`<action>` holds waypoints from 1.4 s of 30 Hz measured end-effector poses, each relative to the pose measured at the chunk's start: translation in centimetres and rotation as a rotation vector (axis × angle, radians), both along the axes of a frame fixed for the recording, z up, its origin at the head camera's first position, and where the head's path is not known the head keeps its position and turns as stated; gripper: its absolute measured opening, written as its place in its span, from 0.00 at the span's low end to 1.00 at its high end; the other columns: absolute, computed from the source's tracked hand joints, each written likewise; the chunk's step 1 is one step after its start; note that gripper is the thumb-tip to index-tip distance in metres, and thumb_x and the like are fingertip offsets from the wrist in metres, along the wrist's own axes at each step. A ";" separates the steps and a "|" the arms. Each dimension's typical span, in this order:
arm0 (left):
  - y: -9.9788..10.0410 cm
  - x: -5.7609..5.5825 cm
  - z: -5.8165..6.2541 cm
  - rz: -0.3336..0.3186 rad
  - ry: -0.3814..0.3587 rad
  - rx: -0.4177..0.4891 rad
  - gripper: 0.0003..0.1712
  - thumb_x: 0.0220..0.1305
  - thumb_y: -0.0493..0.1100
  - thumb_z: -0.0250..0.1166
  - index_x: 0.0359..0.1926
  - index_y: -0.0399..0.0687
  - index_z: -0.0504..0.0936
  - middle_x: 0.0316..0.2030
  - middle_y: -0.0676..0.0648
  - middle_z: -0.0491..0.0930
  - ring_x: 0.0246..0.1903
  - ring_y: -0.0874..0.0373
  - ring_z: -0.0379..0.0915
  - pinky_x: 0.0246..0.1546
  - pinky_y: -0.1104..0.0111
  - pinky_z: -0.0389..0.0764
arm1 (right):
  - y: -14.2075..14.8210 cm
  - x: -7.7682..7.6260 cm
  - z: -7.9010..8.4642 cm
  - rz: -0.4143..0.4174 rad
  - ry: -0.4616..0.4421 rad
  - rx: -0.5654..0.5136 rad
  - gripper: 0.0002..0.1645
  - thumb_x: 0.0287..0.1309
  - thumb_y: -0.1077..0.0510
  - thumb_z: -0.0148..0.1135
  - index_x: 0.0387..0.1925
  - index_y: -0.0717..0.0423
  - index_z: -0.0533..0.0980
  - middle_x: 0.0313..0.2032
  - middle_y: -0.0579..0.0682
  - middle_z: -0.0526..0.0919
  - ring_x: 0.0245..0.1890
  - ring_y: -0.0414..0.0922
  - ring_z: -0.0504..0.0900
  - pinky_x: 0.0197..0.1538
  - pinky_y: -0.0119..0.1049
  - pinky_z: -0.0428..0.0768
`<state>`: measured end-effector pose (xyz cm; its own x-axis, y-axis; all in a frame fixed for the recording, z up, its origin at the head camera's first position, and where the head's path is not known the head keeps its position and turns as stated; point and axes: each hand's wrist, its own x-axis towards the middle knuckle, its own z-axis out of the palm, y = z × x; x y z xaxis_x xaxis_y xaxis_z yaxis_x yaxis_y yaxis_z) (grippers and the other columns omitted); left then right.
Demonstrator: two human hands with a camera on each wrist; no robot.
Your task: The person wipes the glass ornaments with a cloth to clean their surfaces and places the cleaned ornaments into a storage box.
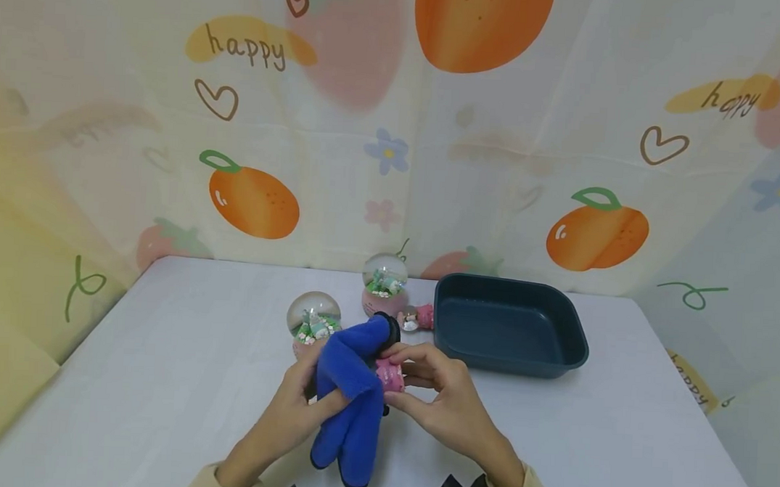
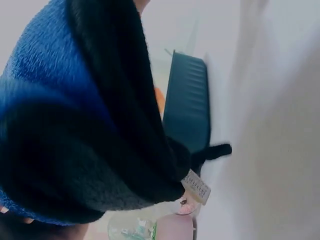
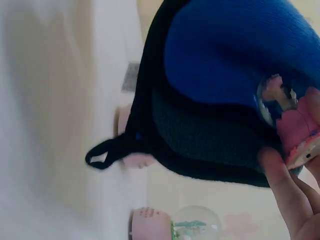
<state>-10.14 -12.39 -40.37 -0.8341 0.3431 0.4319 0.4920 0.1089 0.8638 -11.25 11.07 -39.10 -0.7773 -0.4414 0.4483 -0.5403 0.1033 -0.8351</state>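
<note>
My left hand [image 1: 294,403] grips a blue plush cloth [image 1: 352,369] with black trim; its folds hang down toward the table. In the right wrist view a black hanging loop [image 3: 100,154] shows at its edge, and a white tag [image 2: 197,187] in the left wrist view. My right hand [image 1: 451,399] pinches a small snow globe by its pink base [image 1: 391,376]. Its clear dome [image 3: 270,100] faces into the blue cloth. Behind the left hand stands a larger snow globe [image 1: 313,314], its base partly hidden by the hand and cloth.
Another large snow globe [image 1: 385,276] with a pink base stands farther back. A small snow globe [image 1: 419,317] lies on its side beside a dark teal tray [image 1: 509,363] at the right. The white table [image 1: 181,380] ends at a fruit-printed cloth backdrop [image 1: 341,169].
</note>
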 end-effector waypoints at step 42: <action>-0.1 -0.1 -0.4 -0.033 -0.191 -0.120 0.36 0.62 0.42 0.64 0.69 0.56 0.61 0.59 0.43 0.75 0.53 0.52 0.76 0.50 0.59 0.81 | 0.2 -0.3 -0.4 -0.015 0.056 0.073 0.24 0.49 0.67 0.75 0.49 0.54 0.78 0.48 0.53 0.86 0.41 0.39 0.86 0.42 0.35 0.86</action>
